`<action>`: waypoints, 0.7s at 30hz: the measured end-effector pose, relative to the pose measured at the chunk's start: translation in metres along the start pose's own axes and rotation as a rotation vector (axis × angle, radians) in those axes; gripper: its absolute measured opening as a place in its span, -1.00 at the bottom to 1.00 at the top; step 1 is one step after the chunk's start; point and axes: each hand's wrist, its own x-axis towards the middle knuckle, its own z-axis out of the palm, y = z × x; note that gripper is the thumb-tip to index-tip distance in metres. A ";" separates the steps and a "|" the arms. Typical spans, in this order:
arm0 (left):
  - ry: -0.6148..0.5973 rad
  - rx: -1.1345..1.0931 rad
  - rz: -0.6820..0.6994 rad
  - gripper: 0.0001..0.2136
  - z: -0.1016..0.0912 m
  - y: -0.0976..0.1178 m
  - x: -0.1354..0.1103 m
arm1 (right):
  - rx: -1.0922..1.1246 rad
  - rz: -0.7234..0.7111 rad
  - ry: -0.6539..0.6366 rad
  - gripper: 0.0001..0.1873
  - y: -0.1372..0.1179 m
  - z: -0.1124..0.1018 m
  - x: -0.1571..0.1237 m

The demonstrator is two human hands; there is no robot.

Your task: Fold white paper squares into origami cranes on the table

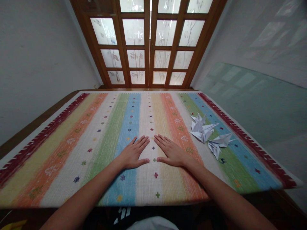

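My left hand (135,153) lies flat on the striped tablecloth (96,172), palm down, thumb pointing right, over the blue stripe. Opposite it, my right hand (170,151) rests palm down in the same way, mostly over the yellow and orange stripes. A narrow gap separates the two hands, and neither holds anything. To the right of my right hand stand several folded white paper cranes (203,131), grouped close together. One crane (219,143) sits nearest the front right of that group.
Colourful stripes and small printed motifs cover the cloth over the table. A wooden door (150,60) with frosted panes stands beyond the far edge. A pale wall (35,57) is at the left, and a greenish glass panel (259,102) leans along the right.
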 end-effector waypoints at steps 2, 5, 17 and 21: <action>-0.011 0.004 -0.007 -0.05 0.000 0.000 0.000 | -0.001 0.003 -0.008 0.10 0.000 -0.001 0.000; -0.010 0.003 -0.010 -0.05 0.000 0.001 0.001 | 0.001 0.002 -0.003 0.10 0.000 0.000 0.000; 0.011 0.019 -0.002 -0.05 0.001 0.000 -0.001 | 0.004 0.001 -0.013 0.09 -0.002 -0.005 0.000; 0.005 0.013 -0.006 -0.05 0.000 0.001 0.000 | 0.005 0.011 -0.032 0.07 -0.004 -0.006 0.001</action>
